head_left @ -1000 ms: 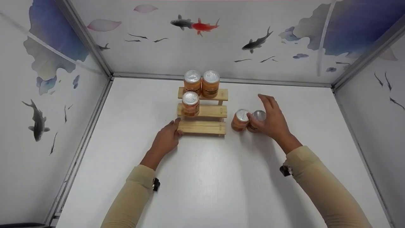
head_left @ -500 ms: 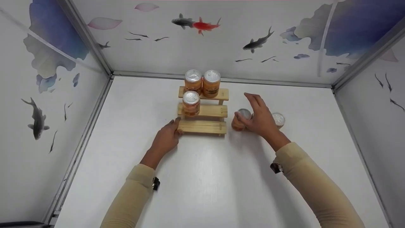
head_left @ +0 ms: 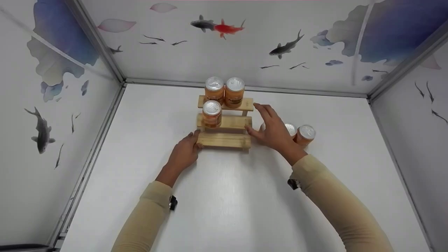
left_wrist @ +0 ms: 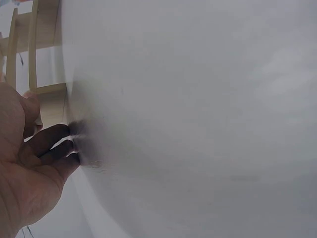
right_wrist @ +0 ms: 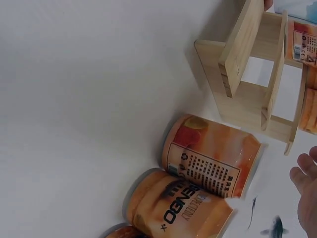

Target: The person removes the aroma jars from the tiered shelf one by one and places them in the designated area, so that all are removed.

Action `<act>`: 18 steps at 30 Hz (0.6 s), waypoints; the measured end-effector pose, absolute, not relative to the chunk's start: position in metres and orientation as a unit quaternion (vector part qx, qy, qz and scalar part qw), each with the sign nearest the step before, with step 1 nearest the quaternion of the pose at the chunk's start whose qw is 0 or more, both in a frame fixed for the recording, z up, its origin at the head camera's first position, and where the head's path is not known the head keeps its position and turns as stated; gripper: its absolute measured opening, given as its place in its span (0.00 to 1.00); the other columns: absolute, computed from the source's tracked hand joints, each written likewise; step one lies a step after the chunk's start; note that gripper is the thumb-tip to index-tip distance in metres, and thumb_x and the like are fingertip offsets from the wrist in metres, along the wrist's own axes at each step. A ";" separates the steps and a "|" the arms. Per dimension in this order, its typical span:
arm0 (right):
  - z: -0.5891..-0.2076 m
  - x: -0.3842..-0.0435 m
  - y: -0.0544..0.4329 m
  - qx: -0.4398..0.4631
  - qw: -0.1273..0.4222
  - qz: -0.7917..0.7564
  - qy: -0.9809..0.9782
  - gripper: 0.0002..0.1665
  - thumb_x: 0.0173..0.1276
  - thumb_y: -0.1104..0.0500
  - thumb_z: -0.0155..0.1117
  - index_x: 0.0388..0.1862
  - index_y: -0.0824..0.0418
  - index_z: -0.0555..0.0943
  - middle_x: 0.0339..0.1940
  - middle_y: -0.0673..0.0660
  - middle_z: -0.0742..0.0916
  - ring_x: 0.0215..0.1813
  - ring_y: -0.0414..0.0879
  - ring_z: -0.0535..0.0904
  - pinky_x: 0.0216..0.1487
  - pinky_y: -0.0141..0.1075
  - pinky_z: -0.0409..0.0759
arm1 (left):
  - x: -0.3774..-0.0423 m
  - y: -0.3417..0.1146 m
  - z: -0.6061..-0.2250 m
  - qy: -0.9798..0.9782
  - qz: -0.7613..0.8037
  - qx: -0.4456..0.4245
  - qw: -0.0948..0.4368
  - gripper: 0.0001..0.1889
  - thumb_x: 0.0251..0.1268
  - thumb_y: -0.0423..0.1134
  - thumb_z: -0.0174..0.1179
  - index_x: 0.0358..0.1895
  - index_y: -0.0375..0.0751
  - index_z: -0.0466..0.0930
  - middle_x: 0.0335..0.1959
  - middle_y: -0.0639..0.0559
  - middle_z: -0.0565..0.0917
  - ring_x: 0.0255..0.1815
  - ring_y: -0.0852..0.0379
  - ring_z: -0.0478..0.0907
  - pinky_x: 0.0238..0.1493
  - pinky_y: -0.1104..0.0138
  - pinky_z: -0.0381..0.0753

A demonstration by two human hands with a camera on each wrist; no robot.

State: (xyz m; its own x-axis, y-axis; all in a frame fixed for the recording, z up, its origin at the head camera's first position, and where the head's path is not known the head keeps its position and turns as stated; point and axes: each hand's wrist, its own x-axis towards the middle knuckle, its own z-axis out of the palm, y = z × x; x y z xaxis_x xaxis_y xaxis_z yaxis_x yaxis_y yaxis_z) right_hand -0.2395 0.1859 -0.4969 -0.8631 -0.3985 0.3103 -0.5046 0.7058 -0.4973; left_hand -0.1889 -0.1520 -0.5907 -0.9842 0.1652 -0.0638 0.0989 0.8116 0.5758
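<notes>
Three orange cans [head_left: 305,137] upright in a row on white table [head_left: 217,203], right of frame centre, partly behind right hand [head_left: 274,132]: thumb and fingers wide apart, nothing held. Left hand [head_left: 182,152], left of centre, pinches left end of wooden rack's [head_left: 224,141] lowest step. Two cans [head_left: 234,96] on top step, upper centre; single can [head_left: 212,117] on middle step.

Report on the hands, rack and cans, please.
Left hand holding rack; right hand empty beside it. Three cans on rack, three more on table. Head view: right hand partly hides some.
</notes>
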 end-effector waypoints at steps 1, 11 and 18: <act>-0.497 -0.240 0.183 0.249 0.091 0.295 -0.918 0.49 0.76 0.42 0.76 0.85 0.63 0.69 0.75 0.66 0.79 0.76 0.64 0.79 0.74 0.61 0.81 | -0.189 -0.152 -0.591 0.950 0.299 0.069 0.055 0.31 0.90 0.42 0.54 0.88 0.42 0.63 0.81 0.29 0.74 0.83 0.32 0.72 0.80 0.37 0.75; -0.498 -0.239 0.158 0.263 0.079 0.313 -0.909 0.48 0.77 0.42 0.75 0.86 0.61 0.68 0.74 0.63 0.80 0.73 0.64 0.82 0.71 0.61 0.84 | -0.190 -0.152 -0.592 0.950 0.302 0.068 0.051 0.31 0.91 0.46 0.54 0.88 0.42 0.64 0.80 0.30 0.76 0.83 0.33 0.73 0.81 0.39 0.75; -0.501 -0.238 0.137 0.299 0.091 0.316 -0.896 0.44 0.76 0.49 0.77 0.83 0.63 0.71 0.69 0.65 0.83 0.66 0.65 0.86 0.66 0.60 0.87 | -0.190 -0.152 -0.592 0.948 0.306 0.065 0.053 0.31 0.90 0.45 0.55 0.88 0.42 0.64 0.80 0.31 0.76 0.83 0.33 0.72 0.82 0.40 0.74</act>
State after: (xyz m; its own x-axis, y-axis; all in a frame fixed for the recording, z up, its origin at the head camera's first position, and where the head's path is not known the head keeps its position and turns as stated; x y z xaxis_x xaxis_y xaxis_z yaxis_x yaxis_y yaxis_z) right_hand -0.2379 0.1368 -0.5008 -0.8048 -0.4781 0.3516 -0.5929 0.6223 -0.5111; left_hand -0.1896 -0.1516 -0.5918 -0.9860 0.1553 -0.0607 0.0905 0.8043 0.5873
